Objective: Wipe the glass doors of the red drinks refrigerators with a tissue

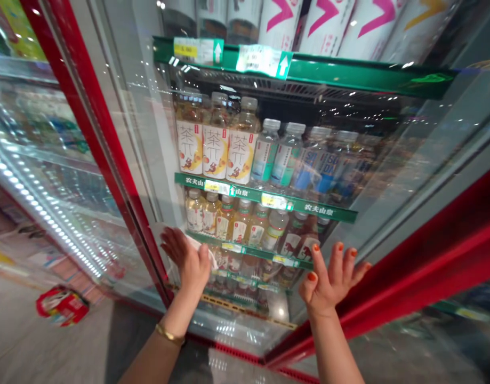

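My left hand [189,261] presses a crumpled white cloth [200,246] against the glass door [245,160] of a drinks cooler, near the door's lower left. My right hand [332,282] is raised at the lower right of the glass, its fingers spread apart and holding nothing. It is nearest the red door frame [400,282]. Behind the glass stand bottles of tea with 茶π labels [215,146] and bottles of water [276,154] on shelves with green price strips [264,200]. Reflections partly hide the bottles on the right.
Another red door post [104,149] runs along the left of this glass, with a neighbouring glass door and a bright LED strip [40,213] beyond it. A red-and-white packet [63,305] lies on the pale floor [37,341]. Tall white containers with pink marks [324,26] fill the upper shelf.
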`<action>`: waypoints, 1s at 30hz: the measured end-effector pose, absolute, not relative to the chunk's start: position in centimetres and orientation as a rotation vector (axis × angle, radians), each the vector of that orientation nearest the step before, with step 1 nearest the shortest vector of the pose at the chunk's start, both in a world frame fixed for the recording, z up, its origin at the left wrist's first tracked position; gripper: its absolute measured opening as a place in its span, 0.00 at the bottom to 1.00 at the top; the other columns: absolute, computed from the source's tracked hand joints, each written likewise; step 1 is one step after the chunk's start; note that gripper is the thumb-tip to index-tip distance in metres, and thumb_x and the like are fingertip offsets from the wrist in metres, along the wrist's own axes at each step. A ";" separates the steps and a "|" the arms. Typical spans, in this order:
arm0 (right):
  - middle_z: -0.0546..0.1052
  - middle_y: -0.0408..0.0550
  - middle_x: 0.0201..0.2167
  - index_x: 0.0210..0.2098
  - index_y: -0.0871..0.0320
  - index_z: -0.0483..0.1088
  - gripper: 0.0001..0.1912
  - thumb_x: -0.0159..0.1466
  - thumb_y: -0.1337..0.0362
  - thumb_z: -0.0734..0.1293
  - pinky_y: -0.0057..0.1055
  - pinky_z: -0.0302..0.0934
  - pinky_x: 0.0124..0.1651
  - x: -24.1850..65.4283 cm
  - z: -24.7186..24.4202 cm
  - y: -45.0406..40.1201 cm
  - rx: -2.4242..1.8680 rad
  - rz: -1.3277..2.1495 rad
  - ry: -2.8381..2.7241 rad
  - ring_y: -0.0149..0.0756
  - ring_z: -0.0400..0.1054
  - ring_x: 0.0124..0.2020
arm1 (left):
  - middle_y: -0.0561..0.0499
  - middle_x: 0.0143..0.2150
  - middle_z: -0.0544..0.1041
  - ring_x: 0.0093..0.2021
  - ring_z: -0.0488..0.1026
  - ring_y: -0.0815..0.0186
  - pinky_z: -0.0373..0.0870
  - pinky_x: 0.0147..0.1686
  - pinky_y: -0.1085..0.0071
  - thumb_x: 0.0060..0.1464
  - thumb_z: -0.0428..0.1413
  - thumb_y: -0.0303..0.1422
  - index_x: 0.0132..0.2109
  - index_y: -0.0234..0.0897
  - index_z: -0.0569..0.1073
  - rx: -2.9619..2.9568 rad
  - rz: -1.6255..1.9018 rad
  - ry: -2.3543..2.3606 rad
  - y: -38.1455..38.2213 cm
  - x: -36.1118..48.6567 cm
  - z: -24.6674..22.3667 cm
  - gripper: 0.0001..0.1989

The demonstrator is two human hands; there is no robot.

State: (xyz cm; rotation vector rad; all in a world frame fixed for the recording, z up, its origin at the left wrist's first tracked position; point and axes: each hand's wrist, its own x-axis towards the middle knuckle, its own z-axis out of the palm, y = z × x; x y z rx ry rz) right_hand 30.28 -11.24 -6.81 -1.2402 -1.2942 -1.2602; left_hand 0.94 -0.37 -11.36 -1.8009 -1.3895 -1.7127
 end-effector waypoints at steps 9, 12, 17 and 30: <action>0.60 0.48 0.81 0.78 0.41 0.60 0.33 0.75 0.59 0.58 0.77 0.42 0.79 30.2 -6.6 -11.6 -1.218 -1.202 -1.306 0.62 0.52 0.82 | 0.40 0.85 0.45 0.86 0.37 0.54 0.35 0.85 0.50 0.74 0.47 0.53 0.84 0.37 0.44 -1.905 -1.449 -0.988 -1.6 4.2 -10.1 0.43; 0.46 0.48 0.85 0.80 0.40 0.56 0.37 0.73 0.52 0.65 0.79 0.36 0.79 28.9 -4.3 -12.0 -1.243 -1.197 -1.376 0.68 0.40 0.84 | 0.37 0.85 0.43 0.86 0.35 0.53 0.38 0.84 0.46 0.74 0.49 0.49 0.84 0.35 0.41 -1.820 -1.485 -1.171 -0.3 0.8 -9.7 0.43; 0.40 0.45 0.86 0.81 0.37 0.52 0.41 0.73 0.48 0.68 0.77 0.29 0.80 25.9 1.1 -10.9 -1.210 -1.369 -1.521 0.64 0.30 0.86 | 0.33 0.85 0.39 0.86 0.33 0.47 0.41 0.82 0.39 0.75 0.43 0.54 0.84 0.33 0.37 -1.721 -1.722 -1.261 1.8 -0.4 -1.1 0.45; 0.56 0.46 0.82 0.80 0.44 0.56 0.38 0.74 0.50 0.66 0.73 0.29 0.82 25.5 1.8 -8.4 -1.208 -1.436 -1.539 0.60 0.49 0.83 | 0.37 0.86 0.35 0.86 0.30 0.52 0.32 0.84 0.48 0.76 0.44 0.49 0.83 0.29 0.37 -1.695 -1.766 -1.169 1.0 0.9 -0.2 0.44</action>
